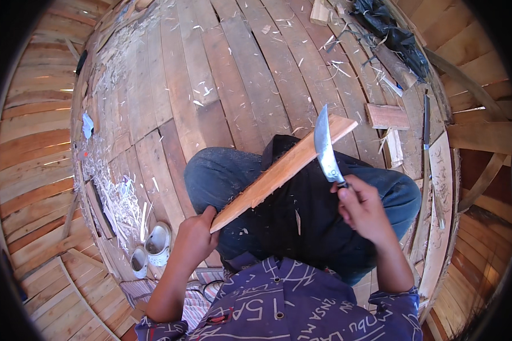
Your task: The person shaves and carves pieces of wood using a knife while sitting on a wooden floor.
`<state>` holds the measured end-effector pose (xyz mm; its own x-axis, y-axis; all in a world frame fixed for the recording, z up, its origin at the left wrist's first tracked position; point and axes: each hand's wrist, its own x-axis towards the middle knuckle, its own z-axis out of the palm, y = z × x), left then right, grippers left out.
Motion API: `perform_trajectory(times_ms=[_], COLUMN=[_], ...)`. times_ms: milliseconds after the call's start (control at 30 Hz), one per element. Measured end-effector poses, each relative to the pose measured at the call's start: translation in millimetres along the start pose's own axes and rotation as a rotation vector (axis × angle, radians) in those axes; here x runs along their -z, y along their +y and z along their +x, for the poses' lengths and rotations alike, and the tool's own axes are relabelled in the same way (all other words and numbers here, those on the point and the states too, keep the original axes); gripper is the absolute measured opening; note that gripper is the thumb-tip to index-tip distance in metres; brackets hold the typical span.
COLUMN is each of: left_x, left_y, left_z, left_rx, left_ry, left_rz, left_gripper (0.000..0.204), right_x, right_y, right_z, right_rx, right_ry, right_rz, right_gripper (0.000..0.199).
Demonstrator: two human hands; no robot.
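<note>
A long, flat strip of wood [279, 172] slants across my lap, its low end at the left and its far end up to the right. My left hand [196, 233] is closed round the low end, near my left knee. My right hand [359, 206] grips the dark handle of a curved knife [324, 145]. The knife's broad blade points up and lies over the strip near its far end. Whether the edge touches the wood, I cannot tell. Small shavings cling to the strip's lower edge and to the dark cloth [284, 233] on my lap.
Pale shavings [125, 207] heap along the plank floor [182, 85] at the left, beside white shoes [157, 241]. At the right lie a short board [388, 116], a long dark-bladed tool [426, 122] and black plastic [389, 34]. Plank walls rise on both sides.
</note>
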<state>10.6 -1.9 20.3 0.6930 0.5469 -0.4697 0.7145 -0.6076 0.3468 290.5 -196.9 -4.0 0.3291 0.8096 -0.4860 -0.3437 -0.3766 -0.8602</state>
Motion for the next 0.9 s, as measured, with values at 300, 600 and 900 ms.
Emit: perform_trajectory(times_ms=[300,600,900], left_x=[0.6,2.7,2.5], left_y=[-2.1,-1.7,-5.5], left_z=[2.7,5.0,3.1], left_rx=[-0.025,-0.002,-0.03], left_ry=[0.008,-0.019,-0.006], left_rz=[0.02,0.005,0.031], left_gripper=[0.022,0.02,0.023], right_x=[18.2,-8.7,-0.1], right_y=[-13.8,5.6,14.5], right_z=[4.0,5.3,3.1], right_rx=[0.009,-0.04,-0.216], right_ry=[-0.074,0.015,-0.409], right_rz=[-0.13,0.026,0.296], right_gripper=[0.022,0.021,0.035])
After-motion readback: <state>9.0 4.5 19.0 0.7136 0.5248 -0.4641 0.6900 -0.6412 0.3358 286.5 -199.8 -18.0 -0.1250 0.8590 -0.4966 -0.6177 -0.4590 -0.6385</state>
